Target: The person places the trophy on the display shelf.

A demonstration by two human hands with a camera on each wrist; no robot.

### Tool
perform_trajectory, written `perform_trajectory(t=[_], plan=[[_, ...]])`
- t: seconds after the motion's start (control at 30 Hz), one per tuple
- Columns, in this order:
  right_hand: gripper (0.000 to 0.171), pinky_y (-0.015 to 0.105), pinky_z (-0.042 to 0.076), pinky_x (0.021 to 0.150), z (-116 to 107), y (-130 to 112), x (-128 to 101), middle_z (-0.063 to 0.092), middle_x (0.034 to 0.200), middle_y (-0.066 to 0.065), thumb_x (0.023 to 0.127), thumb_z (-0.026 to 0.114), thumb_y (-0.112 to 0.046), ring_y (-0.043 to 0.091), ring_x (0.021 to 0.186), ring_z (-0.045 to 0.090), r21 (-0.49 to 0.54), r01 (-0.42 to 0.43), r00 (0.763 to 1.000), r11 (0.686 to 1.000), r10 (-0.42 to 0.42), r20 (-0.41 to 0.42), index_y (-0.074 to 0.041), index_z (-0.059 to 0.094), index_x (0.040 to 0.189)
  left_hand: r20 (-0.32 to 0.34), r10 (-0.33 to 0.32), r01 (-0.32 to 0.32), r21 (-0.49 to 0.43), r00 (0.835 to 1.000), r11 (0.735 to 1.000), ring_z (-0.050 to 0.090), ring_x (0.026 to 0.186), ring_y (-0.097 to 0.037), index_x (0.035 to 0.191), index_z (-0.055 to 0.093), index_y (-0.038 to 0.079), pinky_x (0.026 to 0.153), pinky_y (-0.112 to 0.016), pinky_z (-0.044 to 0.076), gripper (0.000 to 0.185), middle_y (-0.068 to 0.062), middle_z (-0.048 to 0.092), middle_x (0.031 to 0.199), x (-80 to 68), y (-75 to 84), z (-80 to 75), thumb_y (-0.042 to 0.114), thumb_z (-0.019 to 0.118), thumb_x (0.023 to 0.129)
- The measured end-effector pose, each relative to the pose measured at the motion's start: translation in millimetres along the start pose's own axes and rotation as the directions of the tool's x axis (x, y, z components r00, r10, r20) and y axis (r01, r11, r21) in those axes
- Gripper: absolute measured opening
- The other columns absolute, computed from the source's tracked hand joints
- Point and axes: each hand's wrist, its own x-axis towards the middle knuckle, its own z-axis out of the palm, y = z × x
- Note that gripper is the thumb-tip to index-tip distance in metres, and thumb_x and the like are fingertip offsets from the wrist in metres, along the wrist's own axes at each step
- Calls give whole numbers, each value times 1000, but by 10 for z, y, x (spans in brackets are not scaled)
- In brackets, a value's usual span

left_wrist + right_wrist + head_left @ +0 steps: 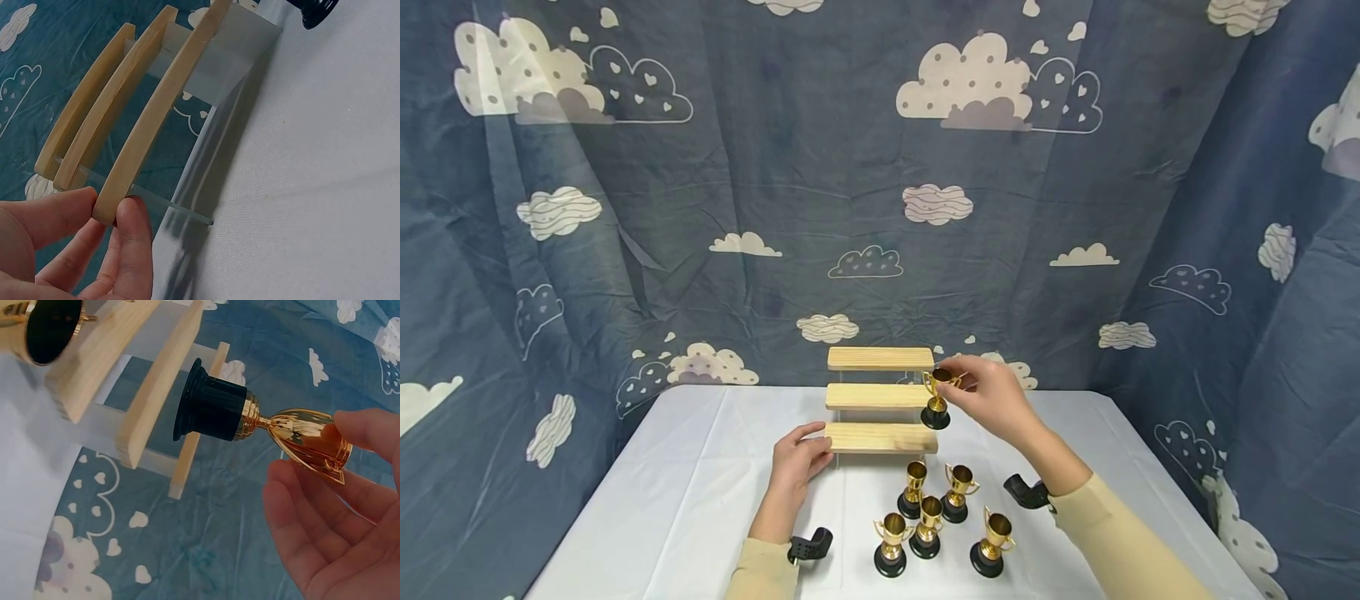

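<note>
The right hand [996,396] pinches a gold trophy [937,400] by its cup, holding it upright at the right end of the wooden step shelf [880,398] — level with the middle step. The left hand [801,462] grips the lowest step's left end. Five more trophies [936,521] stand on the table [685,492] between the forearms.
</note>
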Motion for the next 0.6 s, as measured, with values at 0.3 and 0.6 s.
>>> perform_trajectory(t=[0.3,0.6], plan=[[36,37,59,73,-82,-84,138,72,105,-2,91,77,-29,14,84,68,-12,43,999,999,-44,-8,-15,71,123,-2,4,-4,-8,1000,1000,68,76,-17,125,65,-3,70,-28,60,43,-15,68,93,-14,-6,17,-6,73,83],[31,36,58,71,-95,-139,342,71,108,-2,92,75,-30,12,84,67,-26,59,998,998,-59,5,-17,71,120,-15,-11,11,-3,1000,1000,69,79,-18,127,66,0,73,-30,61,43,-18,64,99,-17,-11,43,-4,74,84]])
